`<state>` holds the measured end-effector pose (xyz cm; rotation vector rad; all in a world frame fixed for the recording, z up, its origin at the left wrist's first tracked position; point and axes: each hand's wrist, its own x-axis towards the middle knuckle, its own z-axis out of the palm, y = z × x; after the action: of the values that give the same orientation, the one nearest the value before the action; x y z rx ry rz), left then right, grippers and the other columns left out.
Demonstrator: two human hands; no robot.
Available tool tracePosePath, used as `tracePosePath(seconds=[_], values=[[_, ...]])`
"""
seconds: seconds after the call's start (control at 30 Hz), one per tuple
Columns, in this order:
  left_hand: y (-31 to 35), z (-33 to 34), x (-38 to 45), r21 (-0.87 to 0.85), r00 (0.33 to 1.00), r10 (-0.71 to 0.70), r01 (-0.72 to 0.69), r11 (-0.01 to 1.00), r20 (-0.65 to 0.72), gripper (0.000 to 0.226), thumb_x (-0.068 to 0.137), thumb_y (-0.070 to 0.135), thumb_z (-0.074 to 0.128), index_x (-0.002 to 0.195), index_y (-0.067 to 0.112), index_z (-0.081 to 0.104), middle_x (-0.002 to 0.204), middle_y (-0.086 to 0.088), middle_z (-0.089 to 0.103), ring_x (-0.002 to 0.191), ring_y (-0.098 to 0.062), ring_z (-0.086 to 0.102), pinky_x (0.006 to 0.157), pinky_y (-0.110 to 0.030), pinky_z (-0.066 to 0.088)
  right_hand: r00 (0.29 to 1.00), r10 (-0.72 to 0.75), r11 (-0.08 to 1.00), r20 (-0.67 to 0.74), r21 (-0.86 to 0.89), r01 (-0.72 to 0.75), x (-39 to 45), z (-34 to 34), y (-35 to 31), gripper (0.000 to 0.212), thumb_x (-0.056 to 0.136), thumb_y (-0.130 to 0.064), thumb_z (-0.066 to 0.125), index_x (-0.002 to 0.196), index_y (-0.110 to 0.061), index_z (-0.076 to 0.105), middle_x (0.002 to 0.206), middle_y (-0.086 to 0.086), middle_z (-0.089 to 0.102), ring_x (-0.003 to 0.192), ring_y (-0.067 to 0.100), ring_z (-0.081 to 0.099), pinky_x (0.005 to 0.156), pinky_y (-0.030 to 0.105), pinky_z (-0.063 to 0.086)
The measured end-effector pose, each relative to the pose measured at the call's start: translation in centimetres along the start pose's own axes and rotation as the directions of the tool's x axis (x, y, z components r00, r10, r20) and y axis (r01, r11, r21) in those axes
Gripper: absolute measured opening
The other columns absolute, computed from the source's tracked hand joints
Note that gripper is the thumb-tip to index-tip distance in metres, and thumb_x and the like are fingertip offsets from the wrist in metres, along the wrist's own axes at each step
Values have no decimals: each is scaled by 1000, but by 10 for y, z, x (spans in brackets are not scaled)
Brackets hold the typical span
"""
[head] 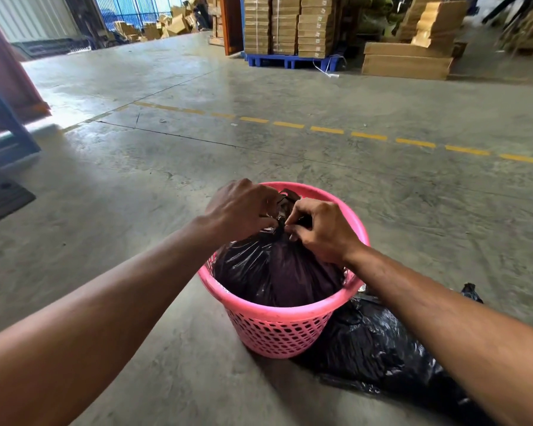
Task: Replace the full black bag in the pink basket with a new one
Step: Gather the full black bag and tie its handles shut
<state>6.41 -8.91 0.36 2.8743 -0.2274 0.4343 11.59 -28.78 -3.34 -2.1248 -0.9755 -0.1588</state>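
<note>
Progress early: I see left hand (243,207) and right hand (322,229) pinching full black bag (274,272) neck, lower centre; bag unlifted from pink basket (277,327), replacement unfitted.

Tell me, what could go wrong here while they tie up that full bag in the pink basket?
1. Both hands, left and right, pinch only the gathered neck of the full bag. The thin plastic could tear there, or the knot slip loose.
2. The bag fills the basket tightly, so lifting by the neck may drag the light basket up too.
3. The spare bag lies loose on the floor against the basket; a foot could slip on it.
</note>
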Motion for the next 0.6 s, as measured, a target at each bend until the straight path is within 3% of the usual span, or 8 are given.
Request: tracePosePath(seconds=[0.13,0.23,0.37,0.43,0.5,0.6], values=[[-11,-2,-6,-98,996,65,-58,993,68,10,79,40,75,82,30,74,65,11,64,66,-13,62,62,-34,50,999,38,999,25,30,-39,3,-5,1,5,77,-16,78,78,-18,74,69,-11,72,68,4,69,73,25,54],[-16,0,-9,-85,992,28,-18,996,119,13,78,41,70,79,28,71,63,7,66,63,-14,63,65,-39,55,995,64,998,82,-22,-62,6,-7,4,5,75,-16,80,78,-19,77,69,-14,70,69,4,68,71,25,54],[-16,-2,-10,14,989,1,-3,1000,146,14,80,42,69,80,29,66,65,14,59,67,-16,61,68,-38,55,984,123,992,128,-13,-122,2,-12,8,9,75,-12,79,79,-20,77,77,-10,74,75,8,71,76,32,57],[-13,0,-11,44,997,-3,0,999,81,15,80,45,66,87,31,64,80,14,61,80,-19,66,73,-37,53,993,109,994,55,-14,-108,-1,-18,9,14,76,-17,76,88,-25,77,89,-7,74,80,10,70,81,33,57],[-7,3,-14,0,1000,0,0,1000,25,28,78,50,61,103,37,60,100,12,59,94,-19,65,83,-39,51,985,130,986,-116,-93,-141,-5,-30,12,25,78,-30,74,103,-28,73,104,-2,66,87,15,66,83,30,54],[6,10,-16,22,993,21,-23,999,114,53,70,61,58,120,44,54,114,8,60,107,-19,62,95,-42,48,879,285,897,-383,-218,-385,-17,-51,22,35,84,-42,61,115,-25,60,115,9,57,97,32,66,84,40,54]])
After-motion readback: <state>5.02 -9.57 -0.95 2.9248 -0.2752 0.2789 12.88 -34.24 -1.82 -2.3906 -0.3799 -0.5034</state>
